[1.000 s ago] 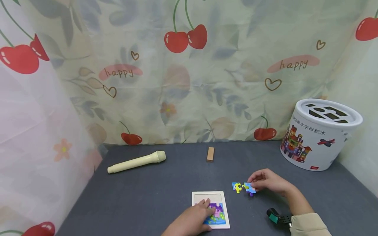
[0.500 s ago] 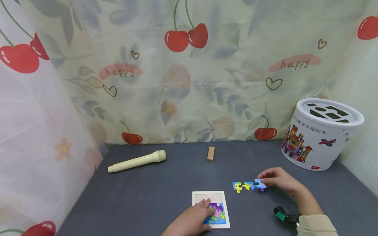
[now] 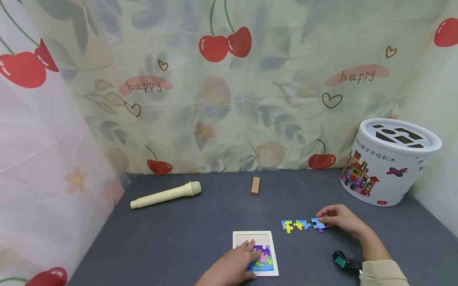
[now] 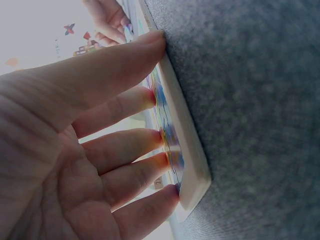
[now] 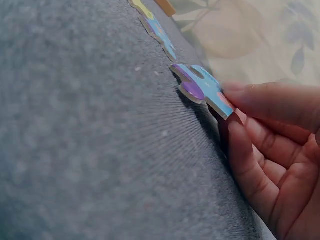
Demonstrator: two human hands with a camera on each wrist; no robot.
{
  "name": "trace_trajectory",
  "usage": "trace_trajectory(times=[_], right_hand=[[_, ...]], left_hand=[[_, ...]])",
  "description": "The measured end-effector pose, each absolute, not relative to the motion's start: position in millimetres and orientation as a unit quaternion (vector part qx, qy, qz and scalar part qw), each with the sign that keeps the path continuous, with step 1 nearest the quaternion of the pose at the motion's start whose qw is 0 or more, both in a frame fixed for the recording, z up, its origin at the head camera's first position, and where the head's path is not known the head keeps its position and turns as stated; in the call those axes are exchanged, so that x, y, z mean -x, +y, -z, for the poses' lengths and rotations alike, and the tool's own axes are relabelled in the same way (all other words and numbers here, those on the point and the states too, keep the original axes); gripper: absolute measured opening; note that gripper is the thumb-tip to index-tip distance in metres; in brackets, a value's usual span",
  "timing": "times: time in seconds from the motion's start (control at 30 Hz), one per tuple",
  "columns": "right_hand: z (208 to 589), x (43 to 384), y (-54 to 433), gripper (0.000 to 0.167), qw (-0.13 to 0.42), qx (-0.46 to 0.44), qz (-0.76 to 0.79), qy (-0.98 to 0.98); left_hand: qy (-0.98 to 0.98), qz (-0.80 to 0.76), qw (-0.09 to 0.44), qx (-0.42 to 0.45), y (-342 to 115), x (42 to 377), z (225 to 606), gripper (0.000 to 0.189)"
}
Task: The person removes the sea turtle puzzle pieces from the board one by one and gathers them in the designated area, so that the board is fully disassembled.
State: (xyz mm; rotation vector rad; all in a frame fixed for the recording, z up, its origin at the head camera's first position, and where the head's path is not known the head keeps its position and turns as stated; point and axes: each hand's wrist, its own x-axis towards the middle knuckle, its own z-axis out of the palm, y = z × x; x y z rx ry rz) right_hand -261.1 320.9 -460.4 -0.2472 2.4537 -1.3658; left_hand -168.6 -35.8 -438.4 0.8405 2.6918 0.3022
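My right hand (image 3: 341,217) pinches a blue and purple puzzle piece (image 3: 318,225) by its right edge. In the right wrist view the thumb lies along that piece (image 5: 202,90), low over the dark cloth. To its left lie a blue and yellow puzzle piece (image 3: 302,225) and a yellow puzzle piece (image 3: 287,226), in one row. My left hand (image 3: 234,264) rests its extended fingertips on a white-framed puzzle board (image 3: 274,262). Purple, pink and blue pieces fill the board's lower part, while its top part shows bare backing. In the left wrist view the thumb touches the board's pale rim (image 4: 187,165).
A cream toy microphone (image 3: 166,197) lies at the back left, and a small wooden block (image 3: 255,186) at the back middle. A white block bucket (image 3: 388,167) stands at the right rear. A black and teal strap (image 3: 343,261) lies by the right forearm.
My right hand has moved right, drawing the blue and purple piece away and leaving the blue and yellow piece beside the yellow one. My left hand has stayed on the board.
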Motion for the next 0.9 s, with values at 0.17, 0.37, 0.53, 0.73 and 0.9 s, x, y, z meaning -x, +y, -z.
trace_trajectory(times=[0.17,0.37,0.53,0.73,0.9], right_hand=[[461.1,259.5,320.7,0.033,0.142,0.112,0.475,0.861],[461.7,258.3,320.4,0.03,0.126,0.135,0.473,0.861],[463.5,257.1,318.3,0.027,0.106,0.134,0.462,0.87],[463.7,254.9,314.9,0.026,0.088,0.132,0.455,0.876],[461.5,255.2,317.9,0.035,0.118,0.135,0.448,0.876]], left_hand=[[0.938,-0.107,0.166,-0.284,-35.0,171.3,439.8,0.05],[0.938,-0.105,0.167,-0.285,-34.4,171.8,440.5,0.05],[0.938,-0.105,0.161,-0.288,-35.5,170.7,440.0,0.05],[0.938,-0.107,0.163,-0.287,-36.0,170.4,438.6,0.051],[0.937,-0.104,0.156,-0.294,-35.8,170.3,439.3,0.051]])
